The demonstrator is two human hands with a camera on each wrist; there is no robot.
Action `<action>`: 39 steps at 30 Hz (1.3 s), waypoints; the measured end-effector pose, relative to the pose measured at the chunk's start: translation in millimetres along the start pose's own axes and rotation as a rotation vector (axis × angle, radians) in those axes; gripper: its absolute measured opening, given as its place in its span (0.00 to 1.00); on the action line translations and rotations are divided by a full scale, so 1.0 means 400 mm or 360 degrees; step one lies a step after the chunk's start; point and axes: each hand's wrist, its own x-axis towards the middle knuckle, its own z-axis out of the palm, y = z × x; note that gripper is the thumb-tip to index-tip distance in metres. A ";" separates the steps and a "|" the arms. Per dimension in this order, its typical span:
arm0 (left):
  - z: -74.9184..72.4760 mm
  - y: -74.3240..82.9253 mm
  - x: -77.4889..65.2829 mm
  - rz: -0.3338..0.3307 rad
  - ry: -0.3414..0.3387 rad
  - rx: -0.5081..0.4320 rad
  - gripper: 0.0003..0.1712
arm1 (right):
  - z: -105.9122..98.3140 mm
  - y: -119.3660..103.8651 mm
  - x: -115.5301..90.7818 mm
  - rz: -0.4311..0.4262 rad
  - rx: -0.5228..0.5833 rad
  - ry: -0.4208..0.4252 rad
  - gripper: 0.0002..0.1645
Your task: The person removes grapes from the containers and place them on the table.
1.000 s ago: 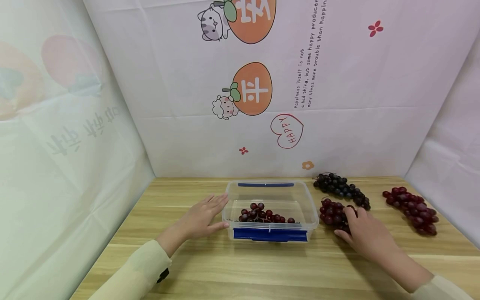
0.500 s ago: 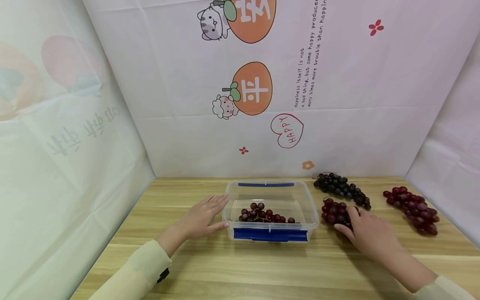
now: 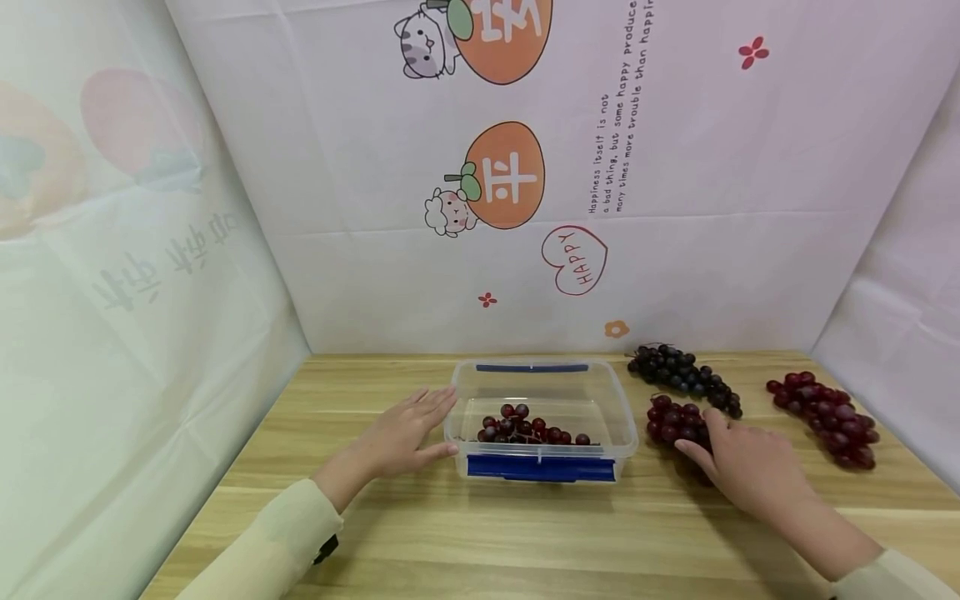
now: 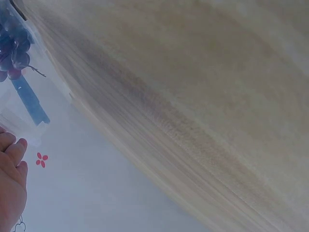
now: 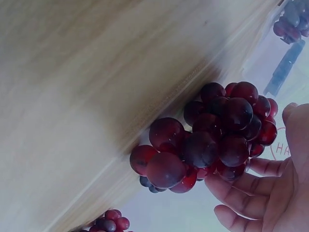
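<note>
A clear plastic box [image 3: 540, 451] with blue clips stands in the middle of the table, a bunch of dark red grapes [image 3: 525, 427] lying inside it. My left hand [image 3: 401, 432], fingers straight, rests against the box's left side. To the right of the box, my right hand [image 3: 753, 467] grips a second bunch of red grapes [image 3: 671, 422] from its right end. In the right wrist view the fingers [image 5: 246, 191] curl behind this bunch [image 5: 207, 140], and the thumb is on the other side. The hand covers the bunch's right end in the head view.
A bunch of black grapes [image 3: 682, 373] lies behind the held one, near the back edge. Farther right is another red bunch [image 3: 825, 419]. The wooden table [image 3: 525, 533] meets a printed white cloth wall [image 3: 375, 283] at the back, with more cloth on both sides.
My right hand and the red grape bunch have shifted slightly to the right, a little farther from the box. The left hand and the box have stayed in place.
</note>
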 end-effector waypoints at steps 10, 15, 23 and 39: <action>-0.002 -0.004 0.003 -0.0004 -0.0027 0.0005 0.47 | -0.009 0.010 0.005 0.0016 0.0006 0.0029 0.33; -0.003 -0.005 0.004 0.0017 -0.0010 -0.0008 0.46 | -0.035 0.013 0.026 0.0066 0.0084 -0.0059 0.32; -0.002 -0.005 0.005 0.0026 -0.0013 0.0004 0.47 | -0.067 -0.006 0.069 -0.0008 0.0055 0.0008 0.31; -0.002 0.000 0.003 0.0012 -0.0023 0.0022 0.47 | -0.085 -0.115 0.159 -0.0175 0.0230 0.0208 0.38</action>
